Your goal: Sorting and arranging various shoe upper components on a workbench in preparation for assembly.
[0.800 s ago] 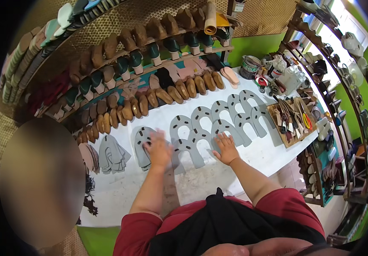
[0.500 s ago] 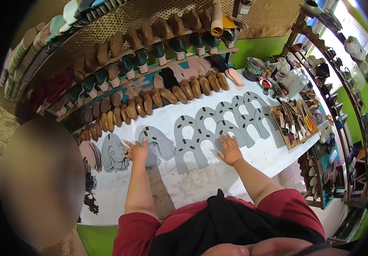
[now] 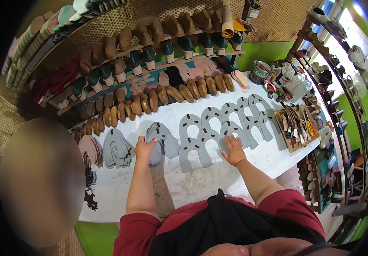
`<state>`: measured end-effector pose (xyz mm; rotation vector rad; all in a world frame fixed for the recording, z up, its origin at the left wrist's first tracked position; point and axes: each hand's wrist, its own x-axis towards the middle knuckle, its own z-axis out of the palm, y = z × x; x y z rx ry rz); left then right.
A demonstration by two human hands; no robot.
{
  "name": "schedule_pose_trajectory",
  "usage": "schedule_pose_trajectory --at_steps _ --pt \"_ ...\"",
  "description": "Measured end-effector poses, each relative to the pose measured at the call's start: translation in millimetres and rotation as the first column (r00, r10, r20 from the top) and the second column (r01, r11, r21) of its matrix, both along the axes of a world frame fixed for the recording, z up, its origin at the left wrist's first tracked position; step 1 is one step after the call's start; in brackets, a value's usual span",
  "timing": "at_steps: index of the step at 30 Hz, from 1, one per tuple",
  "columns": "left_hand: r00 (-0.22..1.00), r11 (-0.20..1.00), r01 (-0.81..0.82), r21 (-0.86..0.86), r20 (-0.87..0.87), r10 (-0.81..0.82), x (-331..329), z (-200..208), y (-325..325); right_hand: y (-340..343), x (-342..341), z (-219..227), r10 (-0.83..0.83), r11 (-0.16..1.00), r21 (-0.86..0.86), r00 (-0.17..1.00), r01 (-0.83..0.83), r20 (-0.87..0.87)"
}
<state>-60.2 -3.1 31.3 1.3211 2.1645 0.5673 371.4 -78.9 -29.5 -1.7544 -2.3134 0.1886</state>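
Note:
On the white-topped table, grey U-shaped shoe-upper pieces with small dark patches lie in two overlapping rows. My right hand (image 3: 235, 151) rests flat on one grey piece (image 3: 230, 128) of the near row, its fingers spread. My left hand (image 3: 144, 148) is at the left edge of a stack of the same grey pieces (image 3: 167, 143), thumb touching it and apart from the partly hidden fingers. Left of that hand is a second, fanned grey stack (image 3: 116, 149). Farther left lies a pinkish-beige stack (image 3: 91, 147) of similar curved pieces.
Wooden shoe lasts (image 3: 184, 93) line the table's back, below shelves with more lasts and green-and-white forms (image 3: 167, 49). At the right are a tool board (image 3: 293, 138), a paint can (image 3: 259, 71) and shoe racks. Black strips (image 3: 91, 192) hang at the left edge. A blurred patch covers the far left.
My left hand has shifted from the gap between the two grey stacks to the right-hand stack's edge, its fingers less spread. That stack looks narrower. My right hand stays over the rows.

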Motion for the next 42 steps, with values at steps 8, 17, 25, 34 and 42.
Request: schedule_pose_trajectory --at_steps 8,17,25,34,42 --pt "0.965 0.907 0.011 0.421 0.234 -0.12 25.7 40.0 -42.9 -1.2 -2.6 1.2 -0.008 0.999 -0.04 1.0 0.007 -0.019" --pt "0.85 0.95 0.076 0.302 0.479 -0.22 32.7 136.1 -68.1 -2.1 1.1 -1.6 -0.006 1.0 -0.019 1.0 0.006 -0.008" --pt "0.867 0.989 -0.016 0.144 0.494 -0.057 -61.2 4.3 -12.6 -0.8 -4.4 2.5 0.009 1.0 0.01 0.999 -0.009 -0.032" --pt "0.9 0.961 0.228 0.154 -0.41 -0.148 -10.7 3.3 -7.9 -1.8 2.1 3.0 -0.018 1.0 -0.02 0.999 0.018 -0.034" --pt "0.865 0.89 0.294 0.348 -0.493 -0.093 -20.4 -2.2 -13.8 -1.2 -2.0 3.3 -0.004 1.0 -0.011 0.999 0.004 -0.044"
